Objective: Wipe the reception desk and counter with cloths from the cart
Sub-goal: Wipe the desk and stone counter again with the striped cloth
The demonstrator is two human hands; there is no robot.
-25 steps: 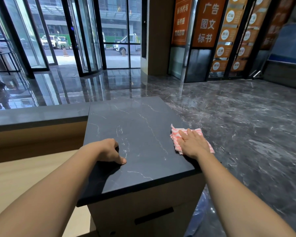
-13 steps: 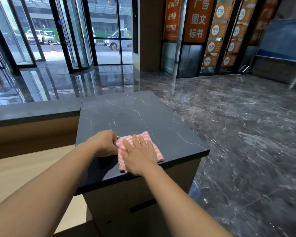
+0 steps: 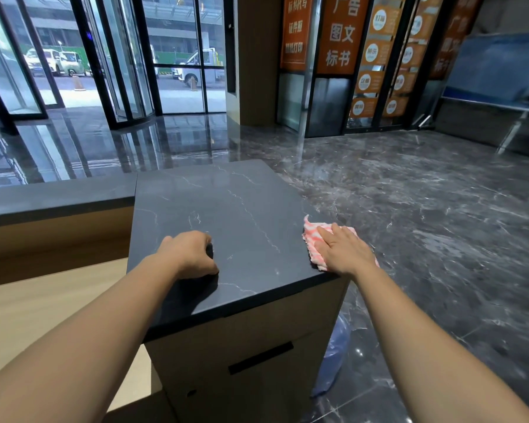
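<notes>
A pink and white striped cloth [image 3: 311, 236] lies at the right edge of the dark marble counter top [image 3: 226, 209]. My right hand [image 3: 342, 251] presses flat on the cloth with straight fingers and covers most of it. My left hand [image 3: 191, 253] rests on the counter's left part as a loose fist, fingers curled under, holding nothing. A lower wooden desk surface [image 3: 43, 306] lies to the left, below the counter.
A long dark ledge [image 3: 55, 199] runs left from the counter. A blue plastic bag [image 3: 333, 358] hangs beside the cabinet's right side. Polished marble floor [image 3: 440, 224] spreads to the right. Glass revolving doors stand far back left.
My right hand has slid the cloth from beside my left hand out to the counter's right edge. My left hand has stayed in place.
</notes>
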